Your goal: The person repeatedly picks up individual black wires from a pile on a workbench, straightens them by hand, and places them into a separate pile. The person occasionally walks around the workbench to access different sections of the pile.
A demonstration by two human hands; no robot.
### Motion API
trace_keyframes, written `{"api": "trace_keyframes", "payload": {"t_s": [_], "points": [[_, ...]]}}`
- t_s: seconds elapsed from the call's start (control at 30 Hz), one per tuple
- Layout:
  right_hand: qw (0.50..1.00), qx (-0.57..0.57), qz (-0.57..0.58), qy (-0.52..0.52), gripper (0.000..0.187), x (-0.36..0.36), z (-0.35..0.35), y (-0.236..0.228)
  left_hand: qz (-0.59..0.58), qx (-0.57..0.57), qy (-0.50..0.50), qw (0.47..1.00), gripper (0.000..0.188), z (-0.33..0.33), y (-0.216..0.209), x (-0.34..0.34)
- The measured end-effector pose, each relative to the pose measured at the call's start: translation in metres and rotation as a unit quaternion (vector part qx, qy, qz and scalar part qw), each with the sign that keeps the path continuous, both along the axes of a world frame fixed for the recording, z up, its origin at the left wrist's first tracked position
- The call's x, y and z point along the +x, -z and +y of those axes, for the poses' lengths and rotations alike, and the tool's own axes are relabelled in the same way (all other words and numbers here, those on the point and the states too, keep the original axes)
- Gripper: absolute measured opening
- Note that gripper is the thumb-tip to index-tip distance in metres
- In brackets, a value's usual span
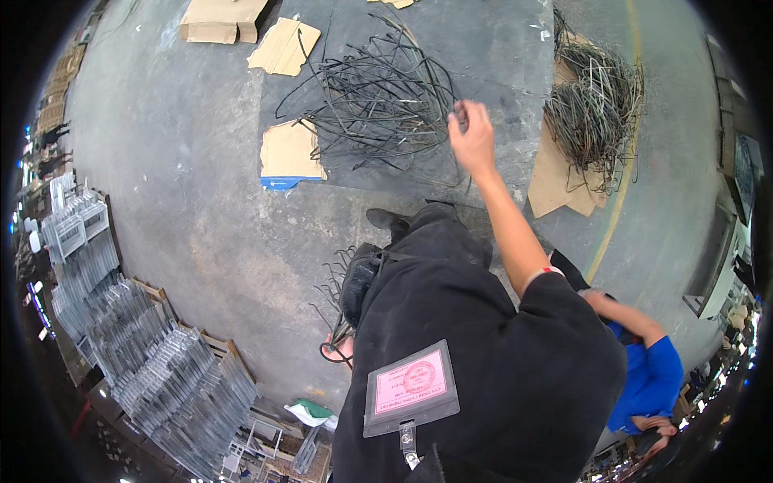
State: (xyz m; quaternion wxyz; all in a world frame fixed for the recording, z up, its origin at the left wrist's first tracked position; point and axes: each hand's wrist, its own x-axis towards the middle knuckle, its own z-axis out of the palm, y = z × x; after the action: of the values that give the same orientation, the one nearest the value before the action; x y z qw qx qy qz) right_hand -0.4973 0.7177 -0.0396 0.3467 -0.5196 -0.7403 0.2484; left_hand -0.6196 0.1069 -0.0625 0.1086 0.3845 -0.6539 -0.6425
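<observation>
A tangled pile of dark, thin metal hooks [386, 101] lies on the floor in front of me. At the pile's right edge is my right hand [473, 137], its fingers curled together; whether a hook is between them cannot be made out. Low at my left side, partly behind my body, my left hand [342, 348] is closed round a bunch of similar metal hooks [332, 294]. Their bent ends stick out forward past my hip, and my clothing hides part of the bunch.
A second heap of hooks [596, 105] lies on brown cardboard [555, 181] at the right, by a yellow floor line [612, 233]. Cardboard pieces [290, 149] edge the near pile. Stacked grey metal frames [169, 378] stand left. A person in blue [644, 378] is close at my right.
</observation>
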Motion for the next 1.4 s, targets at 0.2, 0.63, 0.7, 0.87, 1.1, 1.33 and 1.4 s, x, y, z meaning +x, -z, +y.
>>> {"api": "trace_keyframes", "payload": {"t_s": [0.2, 0.63, 0.7, 0.87, 1.1, 1.33, 1.4], "points": [[0.941, -0.319, 0.099, 0.058, 0.019, 0.009, 0.083, 0.007, 0.036, 0.044, 0.054, 0.997, 0.036, 0.015, -0.003, -0.032], [0.554, -0.587, 0.479, -0.346, 0.015, -0.178, -0.029, -0.248, 0.061, 0.247, 0.235, 0.938, 0.028, 0.084, -0.114, -0.082], [0.57, -0.587, 0.47, -0.331, 0.018, -0.221, -0.059, -0.248, 0.087, 0.254, 0.271, 0.924, 0.026, 0.092, -0.125, -0.085], [0.627, -0.635, 0.395, -0.219, 0.018, -0.316, -0.163, -0.221, 0.11, 0.262, 0.389, 0.876, 0.025, 0.109, -0.143, -0.098], [0.599, -0.701, 0.368, -0.122, 0.013, -0.385, -0.266, -0.146, 0.128, 0.287, 0.45, 0.836, 0.05, 0.113, -0.13, -0.097], [0.669, -0.657, 0.345, -0.034, 0.019, -0.394, -0.282, -0.085, 0.135, 0.381, 0.426, 0.809, 0.065, 0.107, -0.115, -0.101], [0.693, -0.626, 0.356, -0.025, 0.02, -0.387, -0.285, -0.074, 0.162, 0.406, 0.419, 0.796, 0.064, 0.108, -0.116, -0.103]]}}
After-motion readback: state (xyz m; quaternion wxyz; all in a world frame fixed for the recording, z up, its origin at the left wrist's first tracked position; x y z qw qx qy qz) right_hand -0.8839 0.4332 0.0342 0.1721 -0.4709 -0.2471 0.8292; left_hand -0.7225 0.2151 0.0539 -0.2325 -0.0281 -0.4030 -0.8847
